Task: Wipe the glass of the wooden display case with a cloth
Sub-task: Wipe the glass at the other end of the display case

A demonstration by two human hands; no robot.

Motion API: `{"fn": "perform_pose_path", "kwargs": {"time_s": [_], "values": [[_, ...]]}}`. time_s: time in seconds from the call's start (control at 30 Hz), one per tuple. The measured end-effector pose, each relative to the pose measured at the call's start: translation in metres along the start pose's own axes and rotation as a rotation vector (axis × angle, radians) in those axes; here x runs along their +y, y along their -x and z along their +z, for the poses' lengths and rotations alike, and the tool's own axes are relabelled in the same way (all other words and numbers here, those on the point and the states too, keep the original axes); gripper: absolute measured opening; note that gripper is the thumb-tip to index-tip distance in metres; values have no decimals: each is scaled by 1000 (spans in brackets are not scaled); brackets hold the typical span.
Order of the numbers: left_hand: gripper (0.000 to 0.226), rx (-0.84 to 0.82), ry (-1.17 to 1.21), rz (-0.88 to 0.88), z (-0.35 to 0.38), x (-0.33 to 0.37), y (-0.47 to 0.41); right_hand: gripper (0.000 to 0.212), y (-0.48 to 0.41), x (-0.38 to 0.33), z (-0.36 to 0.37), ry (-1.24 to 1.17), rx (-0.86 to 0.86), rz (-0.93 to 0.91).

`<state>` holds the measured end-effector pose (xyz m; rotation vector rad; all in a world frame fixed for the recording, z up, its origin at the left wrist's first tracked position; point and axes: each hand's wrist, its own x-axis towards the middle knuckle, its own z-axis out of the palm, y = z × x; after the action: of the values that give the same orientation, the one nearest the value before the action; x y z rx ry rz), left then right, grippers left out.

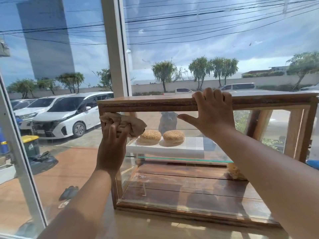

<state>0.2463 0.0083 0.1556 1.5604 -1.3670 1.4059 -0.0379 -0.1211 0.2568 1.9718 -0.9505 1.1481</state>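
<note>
The rectangular wooden display case with glass panes stands on a pale counter beside a large window. Its long axis runs left to right, and its front glass faces the person. The left hand clutches a crumpled beige cloth, pressed to the glass's upper left corner. The right hand hooks its fingers over the top board, thumb spread left. Inside, two sesame buns sit on a white tray.
</note>
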Motion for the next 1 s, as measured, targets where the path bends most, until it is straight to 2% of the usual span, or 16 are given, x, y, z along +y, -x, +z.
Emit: {"fn": "perform_pose_path", "kwargs": {"time_s": [0.17, 0.33, 0.53, 0.63, 0.8, 0.93, 1.0], "values": [[58, -30, 55, -77, 3, 11, 5, 71, 0, 0, -1, -16, -3, 5], [35, 12, 81, -208, -14, 16, -33, 71, 1, 0, -2, -17, -9, 2], [38, -49, 108, -176, -7, 21, 16, 73, 1, 0, -1, -19, -34, 2], [42, -64, 99, -165, -9, 21, 13, 74, 0, 0, -2, -16, -28, 1], [20, -36, 116, -274, -17, 21, -27, 74, 1, 0, -1, -12, -8, -4], [29, 9, 50, -135, -2, 13, -3, 74, 1, 0, -1, -12, -10, -9], [35, 4, 60, -129, 3, 13, 8, 73, 1, 0, -1, -9, -13, -8]]}}
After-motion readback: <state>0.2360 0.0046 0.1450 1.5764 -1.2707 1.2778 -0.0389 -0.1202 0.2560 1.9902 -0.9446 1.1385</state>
